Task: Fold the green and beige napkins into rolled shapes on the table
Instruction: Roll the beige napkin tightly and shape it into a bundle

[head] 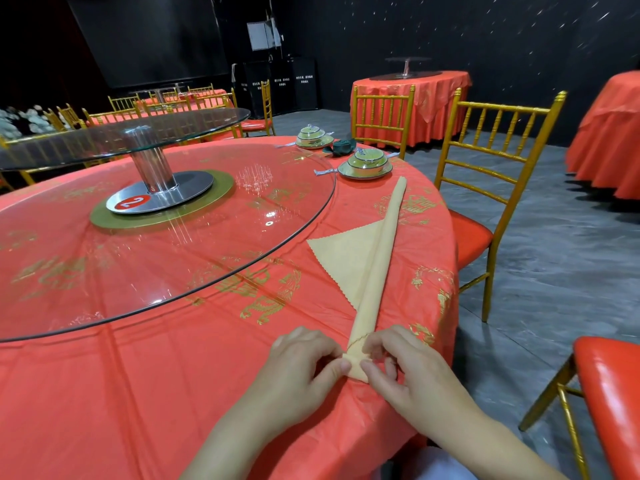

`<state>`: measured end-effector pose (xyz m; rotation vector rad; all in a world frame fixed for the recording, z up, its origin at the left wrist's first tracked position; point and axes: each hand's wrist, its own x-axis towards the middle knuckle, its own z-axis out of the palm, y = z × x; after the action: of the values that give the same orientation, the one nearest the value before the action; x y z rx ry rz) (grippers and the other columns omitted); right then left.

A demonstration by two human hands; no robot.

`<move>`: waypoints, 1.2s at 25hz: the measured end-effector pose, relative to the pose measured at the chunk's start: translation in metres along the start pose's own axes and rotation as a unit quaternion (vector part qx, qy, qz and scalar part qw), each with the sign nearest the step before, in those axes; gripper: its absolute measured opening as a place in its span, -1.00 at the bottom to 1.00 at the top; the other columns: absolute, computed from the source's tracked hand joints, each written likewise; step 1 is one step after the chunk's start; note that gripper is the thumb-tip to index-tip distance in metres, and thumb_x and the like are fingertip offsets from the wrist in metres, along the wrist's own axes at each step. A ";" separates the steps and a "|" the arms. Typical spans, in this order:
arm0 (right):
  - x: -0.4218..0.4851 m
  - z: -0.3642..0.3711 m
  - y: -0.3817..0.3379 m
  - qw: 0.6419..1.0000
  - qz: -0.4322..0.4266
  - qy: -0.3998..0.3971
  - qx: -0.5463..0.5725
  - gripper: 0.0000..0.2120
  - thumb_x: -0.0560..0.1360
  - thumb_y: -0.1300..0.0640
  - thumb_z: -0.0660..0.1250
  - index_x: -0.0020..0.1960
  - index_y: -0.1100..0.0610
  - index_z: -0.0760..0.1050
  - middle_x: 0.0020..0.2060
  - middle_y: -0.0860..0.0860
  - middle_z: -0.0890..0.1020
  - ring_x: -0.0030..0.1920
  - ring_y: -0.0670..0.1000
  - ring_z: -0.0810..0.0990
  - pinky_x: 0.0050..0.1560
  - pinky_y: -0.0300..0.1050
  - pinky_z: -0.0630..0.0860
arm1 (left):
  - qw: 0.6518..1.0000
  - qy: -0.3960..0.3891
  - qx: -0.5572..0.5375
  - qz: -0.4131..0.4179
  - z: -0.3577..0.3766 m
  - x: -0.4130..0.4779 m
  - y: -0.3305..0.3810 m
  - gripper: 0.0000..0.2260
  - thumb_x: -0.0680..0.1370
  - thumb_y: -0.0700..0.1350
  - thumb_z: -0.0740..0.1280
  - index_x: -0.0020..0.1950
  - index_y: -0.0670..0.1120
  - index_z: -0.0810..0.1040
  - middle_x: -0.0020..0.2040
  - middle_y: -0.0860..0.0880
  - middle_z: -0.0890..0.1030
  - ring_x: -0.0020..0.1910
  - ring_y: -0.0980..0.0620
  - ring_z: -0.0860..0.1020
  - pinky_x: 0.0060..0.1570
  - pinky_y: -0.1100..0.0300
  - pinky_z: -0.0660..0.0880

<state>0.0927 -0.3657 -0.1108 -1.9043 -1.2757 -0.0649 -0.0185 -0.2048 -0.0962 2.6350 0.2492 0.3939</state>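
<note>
A beige napkin [375,268] lies on the red tablecloth, rolled into a long strip that runs away from me, with a loose triangular flap spread to its left. Its near end is curled into a small coil. My left hand [304,362] pinches that coil from the left, thumb against it. My right hand [398,365] pinches it from the right with thumb and fingertips. A green napkin [341,147], rolled into a rose-like shape, sits far off between two place settings.
A large glass turntable [166,237] covers the table's middle, with a raised glass tier on a metal post. Two green bowl settings [367,162] stand near the far edge. Gold chairs [495,161] with red seats stand to the right, one close by my right arm.
</note>
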 end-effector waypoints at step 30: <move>-0.003 -0.024 0.012 0.996 0.009 -0.082 -0.019 -0.57 0.34 -0.28 0.04 -0.11 -0.04 0.53 -0.30 -0.26 0.36 -0.33 -0.27 0.35 -0.18 -0.31 0.31 | 0.993 -0.085 -0.082 -0.005 -0.011 0.005 0.036 -0.75 0.40 0.08 0.28 -0.04 0.02 0.64 -0.19 0.11 0.63 -0.20 0.23 0.51 -0.14 0.29 0.43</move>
<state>0.1095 -0.3853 -0.1035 -1.9865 -1.3741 0.0798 -0.0132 -0.2305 -0.0691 2.4860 0.1675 0.1758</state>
